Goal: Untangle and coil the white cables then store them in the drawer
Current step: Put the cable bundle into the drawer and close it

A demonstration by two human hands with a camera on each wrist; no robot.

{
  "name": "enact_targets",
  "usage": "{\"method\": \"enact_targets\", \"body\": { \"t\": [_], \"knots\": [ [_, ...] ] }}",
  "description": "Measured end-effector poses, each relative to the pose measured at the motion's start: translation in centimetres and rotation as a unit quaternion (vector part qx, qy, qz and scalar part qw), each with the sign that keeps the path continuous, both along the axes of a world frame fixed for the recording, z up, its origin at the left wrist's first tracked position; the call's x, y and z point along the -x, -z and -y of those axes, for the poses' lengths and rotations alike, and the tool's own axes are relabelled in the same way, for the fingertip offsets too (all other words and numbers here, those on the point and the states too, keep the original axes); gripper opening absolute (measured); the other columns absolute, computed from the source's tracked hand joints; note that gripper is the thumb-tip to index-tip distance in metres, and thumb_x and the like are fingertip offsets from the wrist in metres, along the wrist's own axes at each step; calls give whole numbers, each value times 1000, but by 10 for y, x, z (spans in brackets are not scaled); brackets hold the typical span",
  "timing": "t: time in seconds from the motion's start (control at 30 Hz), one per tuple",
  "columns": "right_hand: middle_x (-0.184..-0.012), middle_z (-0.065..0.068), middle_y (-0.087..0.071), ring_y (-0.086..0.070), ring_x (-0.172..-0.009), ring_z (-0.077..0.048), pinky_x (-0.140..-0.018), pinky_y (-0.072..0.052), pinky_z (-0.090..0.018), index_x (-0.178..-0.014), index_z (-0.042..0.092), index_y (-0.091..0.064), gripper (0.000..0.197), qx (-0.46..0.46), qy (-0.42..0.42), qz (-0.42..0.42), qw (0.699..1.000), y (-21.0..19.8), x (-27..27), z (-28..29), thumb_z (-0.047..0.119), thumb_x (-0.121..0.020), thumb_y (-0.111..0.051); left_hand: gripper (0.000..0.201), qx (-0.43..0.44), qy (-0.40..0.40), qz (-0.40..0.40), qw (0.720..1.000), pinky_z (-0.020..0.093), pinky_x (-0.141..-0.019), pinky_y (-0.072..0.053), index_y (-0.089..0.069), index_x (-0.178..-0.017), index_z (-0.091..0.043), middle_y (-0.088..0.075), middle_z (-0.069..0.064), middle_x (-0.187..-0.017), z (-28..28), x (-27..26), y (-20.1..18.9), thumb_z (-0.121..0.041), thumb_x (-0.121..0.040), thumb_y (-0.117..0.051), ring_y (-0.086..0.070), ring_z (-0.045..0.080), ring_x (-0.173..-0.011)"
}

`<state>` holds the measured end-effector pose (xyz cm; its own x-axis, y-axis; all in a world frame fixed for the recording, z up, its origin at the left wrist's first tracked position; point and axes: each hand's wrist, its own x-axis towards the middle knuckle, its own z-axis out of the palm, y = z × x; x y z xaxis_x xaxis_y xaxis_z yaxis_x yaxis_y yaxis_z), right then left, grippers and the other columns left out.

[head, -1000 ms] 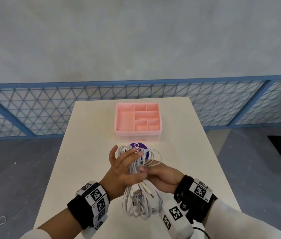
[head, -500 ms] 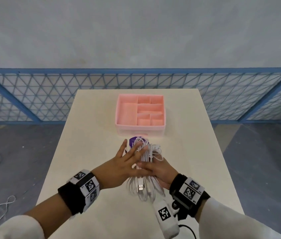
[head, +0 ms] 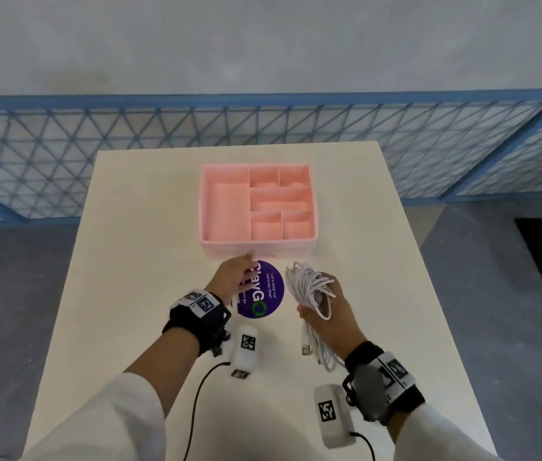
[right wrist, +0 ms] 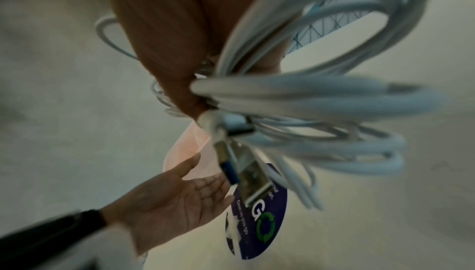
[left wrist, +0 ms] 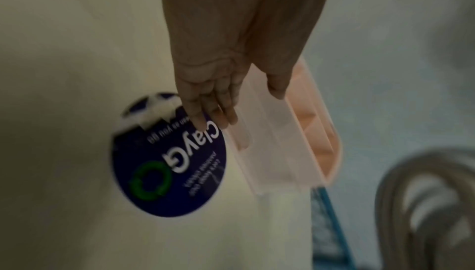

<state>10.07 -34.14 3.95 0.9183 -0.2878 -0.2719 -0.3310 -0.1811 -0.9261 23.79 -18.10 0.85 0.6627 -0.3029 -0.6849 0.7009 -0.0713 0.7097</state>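
The storing step is in hand, judging by the scene: the white cables [head: 309,291] are already gathered into 1 coiled bundle, clamped in the right hand [head: 328,311], whose fingers curl round the loops and hold them above the desk [head: 130,294], near the drawer's front right corner. A USB plug [head: 306,348] dangles from the bundle below the hand. The left hand [head: 231,277] is empty, fingers straight and spread, over the edge of 1 round purple sticker [head: 261,291] and just short of the front of the 1 pink drawer [head: 258,242]. How many cables make up the bundle cannot be told. The drawer shows 6 compartments, all without cables. Next move: probably steady the drawer with the left hand and lower the coil into the large left compartment, tucking the loose plug in.
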Motion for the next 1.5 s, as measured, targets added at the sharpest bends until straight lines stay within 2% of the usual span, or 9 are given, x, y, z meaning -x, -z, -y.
{"method": "enact_targets", "body": {
  "t": [0.27,0.4,0.53,0.63,0.9,1.07,1.17,1.4,1.5],
  "knots": [
    [-104,5,-56,-51,-90,22,-78,-38,2,-111,22,-40,55,46,-17,30,998,9,-11,0,-12,-74,-62,41,140,-94,-87,982,37,-97,-46,-49,-117,-8,-59,8,-120,17,-2,27,-41,-95,-39,-50,30,-125],
    [-101,19,-55,-58,-88,11,-76,-44,-5,-105,35,-39,52,24,-44,80,996,-11,-31,-9,0,-76,-63,43,113,-68,-90,987,39,-100,-46,-47,-126,-11,-57,18,-130,17,32,27,-40,-98,-32,-54,34,-121],
    [-100,18,-56,-58,-90,-6,-79,-48,-16,-117,28,-40,51,57,-120,106,985,-33,-66,-34,18,-73,-65,37,108,-55,-91,989,30,-88,-51,-60,-104,-15,-72,3,-98,7,77,32,-38,-98,-32,-71,15,-91],
    [-101,-1,-64,-61,-90,-15,-79,-51,-24,-120,21,-44,54,129,-194,115,966,-23,-93,-54,7,-73,-67,34,105,-47,-106,988,21,-78,-54,-56,-102,-17,-63,2,-113,2,95,36,-36,-99,-28,-61,22,-110],
    [-140,-10,-47,-47,-122,-33,-107,-34,-38,-140,14,-27,81,357,-366,-109,853,31,-112,-57,23,-74,-73,32,122,-86,-108,983,25,-75,-54,-54,-103,-12,-64,5,-101,-6,93,46,-34,-98,-33,-72,10,-78],
    [-124,-16,-54,-54,-107,-35,-95,-39,-42,-129,4,-30,48,475,-333,-152,800,49,-117,-56,5,-85,-49,27,114,-85,-107,984,25,-72,-56,-52,-108,-17,-67,6,-108,-2,95,54,-35,-97,-35,-73,14,-81],
    [-124,-20,-50,-51,-111,-34,-96,-40,-43,-126,-2,-31,47,531,-277,-165,784,59,-126,-63,8,-85,-51,23,119,-92,-102,983,28,-73,-52,-51,-90,-14,-64,-7,-71,-2,96,53,-36,-94,-44,-61,11,-60],
    [-109,-31,-58,-54,-102,-44,-93,-45,-50,-110,-9,-49,36,513,-121,-168,833,74,-133,-77,1,-75,-51,20,130,-112,-95,981,19,-52,-46,-49,-90,-9,-55,-8,-49,-4,96,51,-28,-95,-46,-51,3,-43],
    [-132,-29,-45,-39,-123,-42,-109,-29,-49,-128,-7,-36,47,488,-140,-216,834,76,-135,-68,11,-85,-44,33,146,-121,-86,978,19,-51,-38,-47,-95,-7,-41,-8,-49,-7,90,53,-37,-86,-58,-36,2,-41]
  ]
}}
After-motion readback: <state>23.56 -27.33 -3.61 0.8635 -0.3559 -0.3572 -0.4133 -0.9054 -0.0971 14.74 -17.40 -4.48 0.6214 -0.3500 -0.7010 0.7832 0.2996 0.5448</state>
